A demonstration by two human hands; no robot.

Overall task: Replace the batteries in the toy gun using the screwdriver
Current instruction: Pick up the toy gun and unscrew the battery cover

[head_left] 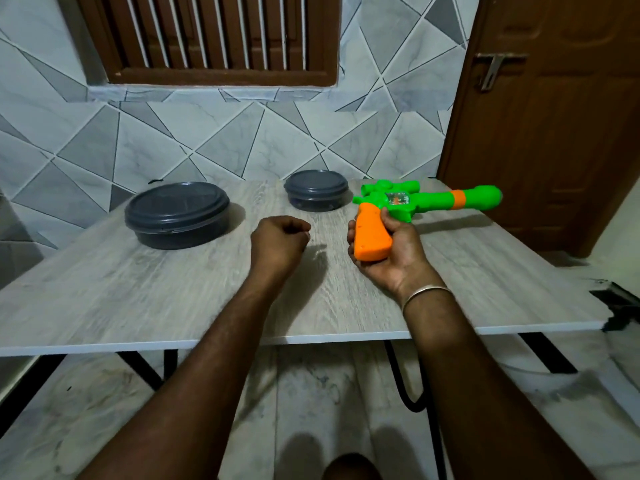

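My right hand (pixel 391 258) grips the toy gun (pixel 436 202) by its orange handle, over the bench (pixel 138 299); left hand (pixel 280 237) clenched, apparently empty (no screwdriver visible). I'd steady the handle cover-up first.

table (pixel 138 306): grey wood-grain | large lidded container (pixel 176 213): far left | small lidded container (pixel 316 190): far middle
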